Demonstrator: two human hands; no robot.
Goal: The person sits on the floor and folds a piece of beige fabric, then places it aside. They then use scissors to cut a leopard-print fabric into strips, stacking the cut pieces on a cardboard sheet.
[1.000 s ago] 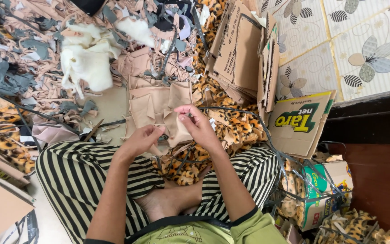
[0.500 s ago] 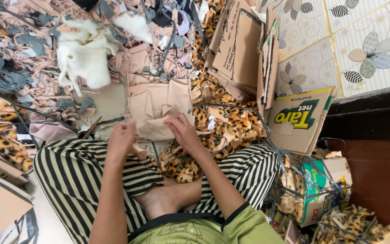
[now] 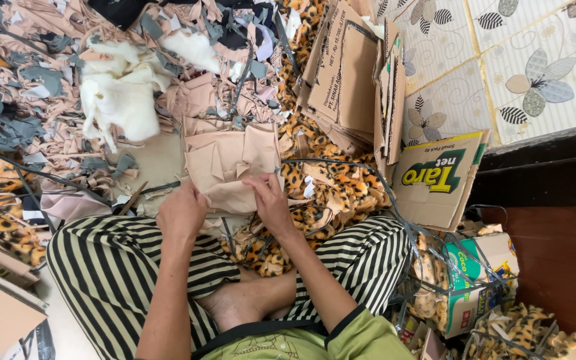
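Both hands dropped nearer since 1 s ago. Left hand [image 3: 180, 215] and right hand [image 3: 269, 200] now closed, pinching near edge of beige fabric piece [image 3: 231, 163], flat on floor amid leopard-print scraps [image 3: 331, 183].

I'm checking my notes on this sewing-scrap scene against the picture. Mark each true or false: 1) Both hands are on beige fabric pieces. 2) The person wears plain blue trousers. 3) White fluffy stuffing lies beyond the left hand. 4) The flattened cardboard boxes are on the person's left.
1) True: left hand and right hand grip the beige fabric pieces.
2) False: the trousers are black-and-cream striped.
3) True: white stuffing.
4) False: the cardboard boxes lie to the right.
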